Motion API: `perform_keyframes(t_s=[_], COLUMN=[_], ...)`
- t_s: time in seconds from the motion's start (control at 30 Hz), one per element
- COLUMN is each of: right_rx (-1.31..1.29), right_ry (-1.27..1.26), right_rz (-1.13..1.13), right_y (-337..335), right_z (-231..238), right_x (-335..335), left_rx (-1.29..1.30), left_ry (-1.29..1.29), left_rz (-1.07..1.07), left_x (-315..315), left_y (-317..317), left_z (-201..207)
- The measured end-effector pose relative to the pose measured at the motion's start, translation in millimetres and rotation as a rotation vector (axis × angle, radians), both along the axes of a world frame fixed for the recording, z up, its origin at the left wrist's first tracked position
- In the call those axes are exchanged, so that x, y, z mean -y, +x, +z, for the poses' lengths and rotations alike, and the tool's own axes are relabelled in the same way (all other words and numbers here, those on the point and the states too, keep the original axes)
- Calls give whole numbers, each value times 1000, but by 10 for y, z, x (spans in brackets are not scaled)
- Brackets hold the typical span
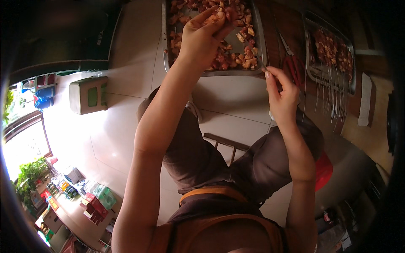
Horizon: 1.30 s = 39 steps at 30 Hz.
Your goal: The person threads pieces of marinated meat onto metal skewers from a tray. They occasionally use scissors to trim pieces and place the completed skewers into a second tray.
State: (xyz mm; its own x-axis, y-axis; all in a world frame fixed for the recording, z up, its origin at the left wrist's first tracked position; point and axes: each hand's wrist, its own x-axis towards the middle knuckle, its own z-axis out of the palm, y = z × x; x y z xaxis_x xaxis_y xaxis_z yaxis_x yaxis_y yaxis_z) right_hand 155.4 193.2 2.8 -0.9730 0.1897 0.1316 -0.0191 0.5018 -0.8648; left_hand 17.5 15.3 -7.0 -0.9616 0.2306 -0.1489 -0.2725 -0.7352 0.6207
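A metal tray (260, 42) of raw, reddish meat chunks (249, 59) lies ahead of me. Over it my left hand (204, 38) is closed, with pieces of meat at its fingertips. By the tray's near right corner, my right hand (282, 90) pinches a thin skewer (263, 64) between thumb and forefinger; most of its length is hard to make out. Further right, a second metal tray (309, 55) bears threaded meat (333, 50), and many thin metal skewers (331, 95) stick out over its near edge. Between the trays rest red-handled scissors (292, 67).
A white strip (365, 99) lies right of the second tray. Below are my knees and a brown wooden bar frame (228, 142) on the tiled floor. Something red (324, 170) shows beside my right leg. To the left stand a green-and-beige box (88, 95) and a cluttered table (80, 215).
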Motion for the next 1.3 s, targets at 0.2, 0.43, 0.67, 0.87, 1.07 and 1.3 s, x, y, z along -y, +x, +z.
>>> perform_keyframes(t_s=[0.2,0.43,0.67,0.87,1.07,1.3], right_rx=[-2,-44,-138,-187,-146,6], right_ry=[32,41,122,274,185,6], right_rz=[-6,-16,-33,-81,-129,-185], right_y=[-11,-22,-74,-111,-138,-102], right_z=[27,30,77,-6,-101,-41], right_x=[0,18,30,-96,-352,-420], left_rx=[-38,-109,-137,-114,-391,-667], left_ry=[-89,-248,-238,-535,-982,-1671], left_rz=[-41,-147,-296,-341,30,-133], left_x=[-3,-91,-291,-164,366,-361], left_y=[84,190,433,384,-292,-212], left_z=[71,97,23,63,-359,-145])
